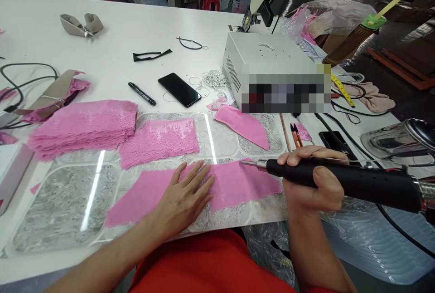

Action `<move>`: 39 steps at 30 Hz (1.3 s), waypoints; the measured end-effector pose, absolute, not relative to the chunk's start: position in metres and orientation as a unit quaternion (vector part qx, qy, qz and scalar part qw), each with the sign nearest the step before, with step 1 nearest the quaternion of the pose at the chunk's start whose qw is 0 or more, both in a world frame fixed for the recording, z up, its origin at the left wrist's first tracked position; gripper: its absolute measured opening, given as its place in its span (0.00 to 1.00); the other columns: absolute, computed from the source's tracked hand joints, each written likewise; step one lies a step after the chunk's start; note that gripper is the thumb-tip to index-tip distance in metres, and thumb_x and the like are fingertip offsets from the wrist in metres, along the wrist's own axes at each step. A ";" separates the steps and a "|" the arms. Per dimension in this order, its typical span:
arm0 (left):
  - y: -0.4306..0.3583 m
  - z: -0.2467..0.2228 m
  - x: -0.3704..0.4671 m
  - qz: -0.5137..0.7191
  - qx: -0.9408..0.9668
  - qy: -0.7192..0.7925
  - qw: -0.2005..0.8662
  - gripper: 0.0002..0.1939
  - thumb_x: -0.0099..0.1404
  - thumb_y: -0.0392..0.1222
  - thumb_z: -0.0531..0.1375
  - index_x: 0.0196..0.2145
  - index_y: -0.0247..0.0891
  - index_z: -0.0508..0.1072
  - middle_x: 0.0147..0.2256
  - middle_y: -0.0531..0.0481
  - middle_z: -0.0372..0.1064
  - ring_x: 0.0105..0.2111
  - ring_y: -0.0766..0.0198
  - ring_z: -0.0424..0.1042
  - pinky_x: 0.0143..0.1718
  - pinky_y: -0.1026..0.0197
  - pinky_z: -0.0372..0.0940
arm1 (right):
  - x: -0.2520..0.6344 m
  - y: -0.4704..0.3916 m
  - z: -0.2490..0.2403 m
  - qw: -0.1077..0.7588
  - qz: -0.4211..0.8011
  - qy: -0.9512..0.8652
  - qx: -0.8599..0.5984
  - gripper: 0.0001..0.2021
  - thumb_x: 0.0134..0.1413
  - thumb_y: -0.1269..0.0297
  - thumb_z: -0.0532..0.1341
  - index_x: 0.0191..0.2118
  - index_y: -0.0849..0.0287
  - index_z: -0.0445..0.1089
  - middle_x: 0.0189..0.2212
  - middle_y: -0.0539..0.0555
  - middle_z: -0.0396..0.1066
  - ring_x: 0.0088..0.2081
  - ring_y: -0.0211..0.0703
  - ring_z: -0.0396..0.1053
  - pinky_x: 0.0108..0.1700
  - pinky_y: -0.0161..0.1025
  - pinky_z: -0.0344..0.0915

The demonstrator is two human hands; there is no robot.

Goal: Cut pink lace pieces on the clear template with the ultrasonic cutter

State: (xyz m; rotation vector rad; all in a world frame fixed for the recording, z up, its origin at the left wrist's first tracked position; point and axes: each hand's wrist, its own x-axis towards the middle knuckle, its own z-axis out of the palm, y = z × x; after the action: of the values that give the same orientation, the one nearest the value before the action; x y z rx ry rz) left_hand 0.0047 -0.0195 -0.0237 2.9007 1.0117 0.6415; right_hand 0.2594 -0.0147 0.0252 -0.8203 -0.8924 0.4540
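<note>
Here's the left hand (186, 197), flat and slightly spread on the pink cloth (234, 186), gripping nothing! And the right hand (314, 179) is wrapped tight round a black tool (370, 184), metal tip (254, 163) at the cloth's far edge; contact, I can't tell. The cloth lies across the mat (64, 211), nearer than the lace pile (161, 141).

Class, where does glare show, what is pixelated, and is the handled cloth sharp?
Head view: two white glare streaks cross the marbled mat; pixelation masks most of the front of the grey box; the pink cloth under the left hand looks fairly sharp.
</note>
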 end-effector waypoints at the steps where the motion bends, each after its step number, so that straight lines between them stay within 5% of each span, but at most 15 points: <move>1: -0.020 -0.024 0.005 0.206 0.924 0.323 0.001 0.14 0.74 0.40 0.53 0.53 0.37 0.73 0.57 0.43 0.70 0.60 0.50 0.65 0.63 0.43 0.54 | 0.258 -0.014 0.025 0.798 0.218 -0.414 -0.380 0.07 0.38 0.67 0.58 0.29 0.58 0.69 0.23 0.49 0.68 0.20 0.37 0.64 0.21 0.39 0.67; 39: -0.013 -0.028 0.001 0.220 0.928 0.301 0.016 0.16 0.73 0.40 0.54 0.55 0.37 0.72 0.58 0.40 0.68 0.61 0.45 0.64 0.62 0.42 0.51 | 0.289 -0.031 0.025 0.798 0.182 -0.404 -0.410 0.05 0.40 0.68 0.58 0.28 0.57 0.69 0.24 0.48 0.69 0.21 0.36 0.66 0.22 0.39 0.68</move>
State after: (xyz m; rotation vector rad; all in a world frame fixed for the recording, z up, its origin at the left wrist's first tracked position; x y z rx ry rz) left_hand 0.0013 -0.0132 -0.0277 2.8851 0.9362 0.6843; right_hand 0.2889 -0.0309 0.0247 -0.8795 -0.8670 0.3903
